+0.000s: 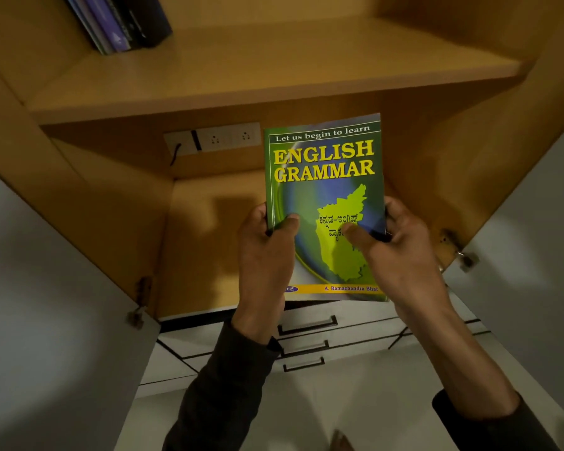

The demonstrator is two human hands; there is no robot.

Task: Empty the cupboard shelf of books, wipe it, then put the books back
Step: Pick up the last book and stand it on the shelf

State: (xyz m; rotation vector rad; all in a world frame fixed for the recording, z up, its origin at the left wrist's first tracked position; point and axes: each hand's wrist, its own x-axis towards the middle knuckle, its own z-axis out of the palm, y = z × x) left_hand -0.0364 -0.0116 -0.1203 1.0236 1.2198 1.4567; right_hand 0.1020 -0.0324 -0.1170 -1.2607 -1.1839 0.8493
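Dark sleeves cover both forearms at the bottom of the view. Behind them sit white drawers with dark bar handles, stacked one above another.

Left hand grips the left edge of a green book: thumb lies across the front cover, the other fingers curl round behind the spine and are mostly hidden. Right hand grips the right edge the same way, thumb pressed flat on the cover over the yellow-green map, fingers wrapped behind. Book is held upright, cover facing the camera, title "ENGLISH GRAMMAR" readable. It is in the air in front of the lower compartment of the cupboard, touching no shelf.

White cupboard doors stand open on both sides, hinges visible at the inner edges. On the back wall of the lower compartment, a socket plate with a dark cable hanging from its left end.

Above, the wooden shelf is mostly bare. A few books lean together at its far left, dark and purple spines; titles too small to read.
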